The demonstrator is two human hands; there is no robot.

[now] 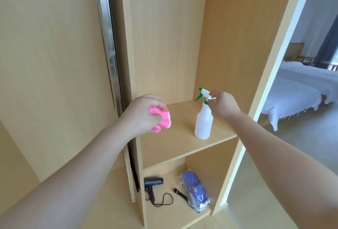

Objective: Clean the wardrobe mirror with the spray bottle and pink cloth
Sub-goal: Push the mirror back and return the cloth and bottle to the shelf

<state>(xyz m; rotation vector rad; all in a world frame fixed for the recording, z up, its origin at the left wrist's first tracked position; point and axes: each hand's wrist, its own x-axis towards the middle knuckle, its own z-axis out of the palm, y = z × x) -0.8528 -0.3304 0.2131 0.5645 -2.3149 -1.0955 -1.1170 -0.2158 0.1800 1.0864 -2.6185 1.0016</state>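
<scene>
A translucent white spray bottle (204, 122) with a green and white trigger head stands upright on the wooden wardrobe shelf (179, 142). My right hand (224, 105) reaches in from the right, and its fingertips pinch the back of the sprayer head. My left hand (144, 113) hovers over the shelf's left end, closed around a bunched pink cloth (161, 120) that hangs out below the fingers. Left of the open compartment, only a narrow reflective strip (108, 36) shows along the sliding door's edge. The mirror's face is out of sight.
The lower shelf holds a black hair dryer (152, 183) with its cord, a small black torch (180, 193) and purple slippers (195, 190) in clear plastic. Right of the wardrobe's side panel, a doorway opens onto a bed (296, 91) with white sheets.
</scene>
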